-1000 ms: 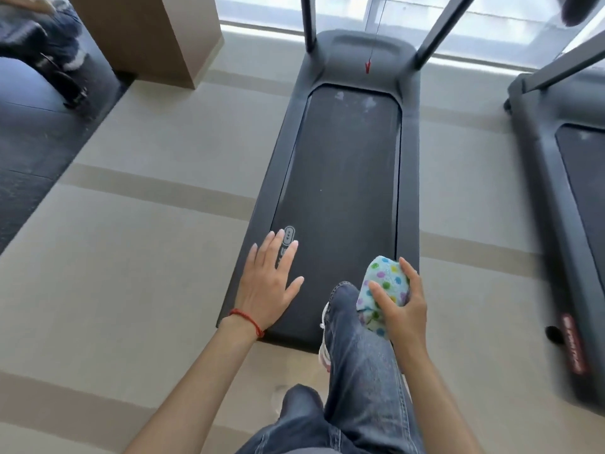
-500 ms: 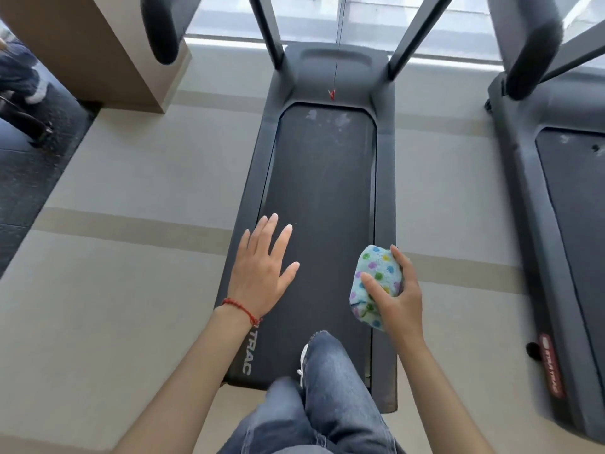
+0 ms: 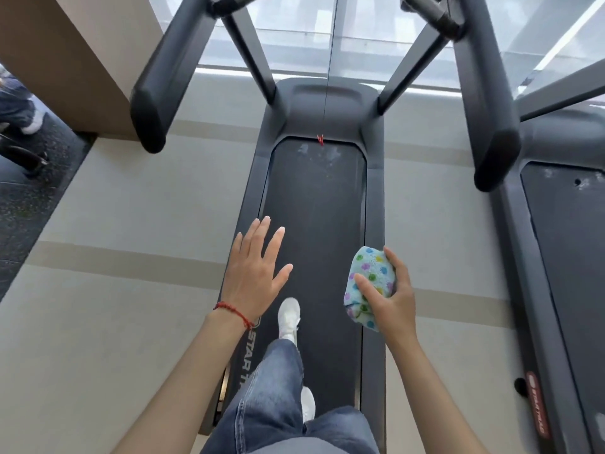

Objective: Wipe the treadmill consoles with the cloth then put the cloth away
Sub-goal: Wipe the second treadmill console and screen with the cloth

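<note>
Two dark grey treadmills stand side by side on the pale beige floor (image 3: 114, 224). The nearer treadmill (image 3: 316, 224) has a long black belt, and the person stands on it in blue jeans (image 3: 278, 388) and white sneakers (image 3: 289, 317). The second treadmill (image 3: 563, 257) is at the right, with a strip of free floor between the two. Two padded black handrails (image 3: 487, 103) reach over both sides of the belt, and the belt between them is open toward the front. The left hand (image 3: 255, 273), with a red string bracelet (image 3: 234, 311) on the wrist, is empty with its fingers spread apart above the left side rail. The right hand (image 3: 389, 299) is closed around the bunched light blue cloth with coloured dots (image 3: 368, 283), above the right belt edge.
</note>
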Action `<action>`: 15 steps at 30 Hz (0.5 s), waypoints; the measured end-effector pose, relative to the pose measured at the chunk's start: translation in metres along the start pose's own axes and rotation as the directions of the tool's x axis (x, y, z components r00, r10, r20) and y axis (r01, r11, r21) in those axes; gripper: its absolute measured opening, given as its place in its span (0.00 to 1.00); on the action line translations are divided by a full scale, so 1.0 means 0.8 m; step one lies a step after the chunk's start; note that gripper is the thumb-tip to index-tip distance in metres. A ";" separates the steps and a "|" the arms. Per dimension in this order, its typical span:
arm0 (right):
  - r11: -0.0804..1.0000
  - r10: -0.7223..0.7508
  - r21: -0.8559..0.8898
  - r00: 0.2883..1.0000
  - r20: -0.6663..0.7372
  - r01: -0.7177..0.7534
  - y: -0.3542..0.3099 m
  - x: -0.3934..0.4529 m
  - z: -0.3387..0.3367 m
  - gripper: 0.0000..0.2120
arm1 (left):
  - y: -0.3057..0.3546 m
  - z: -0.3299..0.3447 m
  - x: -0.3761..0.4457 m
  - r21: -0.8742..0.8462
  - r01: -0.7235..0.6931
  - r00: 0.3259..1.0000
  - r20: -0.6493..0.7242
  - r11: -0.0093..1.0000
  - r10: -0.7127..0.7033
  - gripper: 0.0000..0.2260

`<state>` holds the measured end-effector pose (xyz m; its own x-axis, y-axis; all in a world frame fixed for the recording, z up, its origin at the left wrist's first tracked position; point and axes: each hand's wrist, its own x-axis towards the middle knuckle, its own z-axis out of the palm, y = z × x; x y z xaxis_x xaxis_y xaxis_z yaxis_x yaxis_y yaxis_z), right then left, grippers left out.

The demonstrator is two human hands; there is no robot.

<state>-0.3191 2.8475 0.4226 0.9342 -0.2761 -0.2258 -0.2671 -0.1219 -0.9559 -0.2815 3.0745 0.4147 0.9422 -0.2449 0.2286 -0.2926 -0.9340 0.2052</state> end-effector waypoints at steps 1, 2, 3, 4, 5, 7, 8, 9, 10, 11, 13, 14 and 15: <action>1.000 -0.004 -0.001 1.000 -0.007 0.004 -0.005 0.018 0.004 0.28 | -0.004 0.003 0.018 -0.001 -0.010 1.000 0.003 1.000 0.010 0.25; 1.000 -0.009 0.000 1.000 -0.014 0.009 -0.011 0.037 0.007 0.28 | -0.008 0.007 0.036 -0.001 -0.022 1.000 0.005 1.000 0.022 0.25; 1.000 -0.016 0.001 1.000 -0.021 0.016 -0.017 0.058 0.012 0.28 | -0.013 0.012 0.057 -0.002 -0.031 0.999 0.008 1.000 0.031 0.25; 1.000 -0.025 -0.001 0.999 -0.030 0.025 -0.024 0.079 0.016 0.28 | -0.018 0.017 0.078 -0.005 -0.037 0.999 0.009 0.999 0.037 0.25; 0.999 -0.035 -0.004 0.999 -0.040 0.034 -0.032 0.101 0.021 0.28 | -0.024 0.022 0.102 -0.007 -0.043 0.999 0.007 0.999 0.043 0.25; 0.999 -0.042 -0.006 0.997 -0.061 0.042 -0.048 0.147 0.033 0.28 | -0.040 0.030 0.152 -0.004 -0.060 0.998 0.003 0.998 0.060 0.25; 0.999 -0.040 -0.004 0.997 -0.066 0.040 -0.058 0.170 0.039 0.28 | -0.047 0.032 0.178 -0.003 -0.071 0.998 0.000 0.998 0.071 0.25; 0.999 -0.039 -0.002 0.997 -0.068 0.039 -0.069 0.192 0.044 0.28 | -0.053 0.034 0.203 -0.006 -0.079 0.997 0.000 0.997 0.079 0.25; 0.999 -0.038 -0.001 0.996 -0.075 0.038 -0.080 0.213 0.050 0.28 | -0.059 0.035 0.227 -0.013 -0.089 0.996 0.007 0.996 0.089 0.25; 0.999 -0.043 -0.003 0.995 -0.085 0.043 -0.091 0.232 0.055 0.28 | -0.065 0.036 0.250 -0.022 -0.098 0.995 0.016 0.995 0.098 0.25; 0.998 -0.065 -0.013 0.993 -0.098 0.064 -0.111 0.269 0.065 0.28 | -0.076 0.036 0.293 -0.022 -0.117 0.993 0.019 0.993 0.117 0.25; 0.997 -0.071 -0.016 0.992 -0.104 0.070 -0.120 0.288 0.069 0.28 | -0.082 0.038 0.315 -0.016 -0.125 0.992 0.017 0.992 0.125 0.25; 0.997 -0.071 -0.015 0.992 -0.109 0.069 -0.128 0.305 0.073 0.28 | -0.087 0.040 0.335 -0.013 -0.130 0.991 0.015 0.991 0.130 0.25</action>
<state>-0.0499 2.8482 0.4540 0.9195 -0.3689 -0.1361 -0.2053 -0.1554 -0.9663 -0.0032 3.0658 0.4315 0.8986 -0.3680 0.2392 -0.4144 -0.8909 0.1862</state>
